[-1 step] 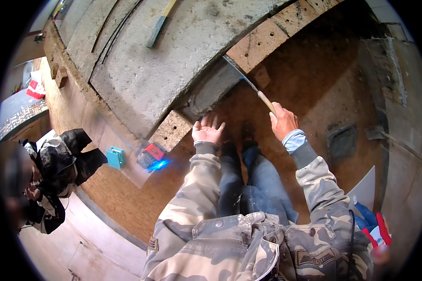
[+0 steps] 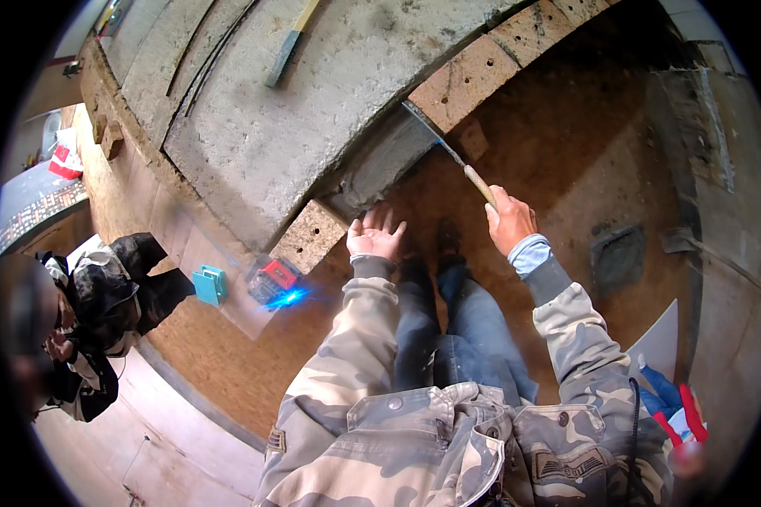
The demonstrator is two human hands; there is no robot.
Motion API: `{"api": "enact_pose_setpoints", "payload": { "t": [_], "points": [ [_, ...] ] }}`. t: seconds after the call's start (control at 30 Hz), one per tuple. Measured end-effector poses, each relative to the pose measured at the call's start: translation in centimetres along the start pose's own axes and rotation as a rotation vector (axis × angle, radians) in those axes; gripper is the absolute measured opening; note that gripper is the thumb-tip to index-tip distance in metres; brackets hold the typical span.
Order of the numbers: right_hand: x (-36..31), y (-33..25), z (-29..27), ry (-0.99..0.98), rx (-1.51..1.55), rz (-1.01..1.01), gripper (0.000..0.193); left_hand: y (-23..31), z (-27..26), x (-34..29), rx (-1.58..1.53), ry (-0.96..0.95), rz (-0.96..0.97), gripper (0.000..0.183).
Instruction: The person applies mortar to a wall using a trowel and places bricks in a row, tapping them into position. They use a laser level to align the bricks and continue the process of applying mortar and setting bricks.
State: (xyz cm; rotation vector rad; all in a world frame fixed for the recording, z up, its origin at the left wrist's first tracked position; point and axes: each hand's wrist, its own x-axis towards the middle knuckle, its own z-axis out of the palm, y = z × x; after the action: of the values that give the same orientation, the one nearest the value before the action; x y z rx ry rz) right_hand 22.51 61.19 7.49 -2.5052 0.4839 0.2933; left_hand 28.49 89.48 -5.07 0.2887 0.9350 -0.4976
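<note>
Wooden-handled trowel (image 2: 448, 152) is gripped by the right hand (image 2: 509, 221), blade lying on the grey mortar bed (image 2: 380, 165) between two bricks. Left hand (image 2: 376, 238) rests open at the wall's edge, beside the nearer brick (image 2: 310, 237); nothing has moved since a moment ago.

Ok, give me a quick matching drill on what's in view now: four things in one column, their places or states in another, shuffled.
Things:
1. trowel
2. left hand
3. hammer
4. teal box

Places or states:
A. lying on top of the grey concrete slab, touched by no one
B. on the brown board floor, next to the device with a blue light
C. held by its pale handle in the right hand, blade against the wall
D. open, fingers spread, beside the perforated brick

Pairs: 1-C, 2-D, 3-A, 4-B
</note>
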Motion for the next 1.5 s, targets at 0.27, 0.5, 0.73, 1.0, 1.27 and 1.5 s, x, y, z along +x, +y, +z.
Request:
{"api": "enact_pose_setpoints", "payload": {
  "t": [0.27, 0.5, 0.73, 1.0, 1.27, 1.5],
  "points": [
    [-3.7, 1.0, -2.4, 0.089, 0.372, -0.08, 0.027, 0.3, -0.6, 0.8, 0.099, 0.043, 0.02, 0.058],
    [-3.5, 4.7, 8.5, -0.089, 0.433, 0.012, 0.025, -1.6, -3.4, -3.0, 0.592, 0.44, -0.039, 0.068],
    [2.1, 4.6, 17.0, -0.146, 0.39, -0.467, 0.023, -7.3, -16.6, -11.4, 1.626, 0.608, 0.087, 0.055],
    [9.0, 13.5, 14.0, -0.071, 0.303, -0.473, 0.016, -18.9, -21.6, -9.2, 1.775, 0.555, 0.274, 0.046],
    [16.4, 20.0, 7.1, 0.042, 0.108, -0.637, 0.029, -23.6, -17.6, -8.1, 1.74, 0.563, 0.168, 0.05],
    [15.9, 21.6, 3.6, 0.165, 0.054, -0.648, 0.023, -22.8, -11.9, -9.1, 1.623, 0.555, 0.075, 0.052]
  ]
}}
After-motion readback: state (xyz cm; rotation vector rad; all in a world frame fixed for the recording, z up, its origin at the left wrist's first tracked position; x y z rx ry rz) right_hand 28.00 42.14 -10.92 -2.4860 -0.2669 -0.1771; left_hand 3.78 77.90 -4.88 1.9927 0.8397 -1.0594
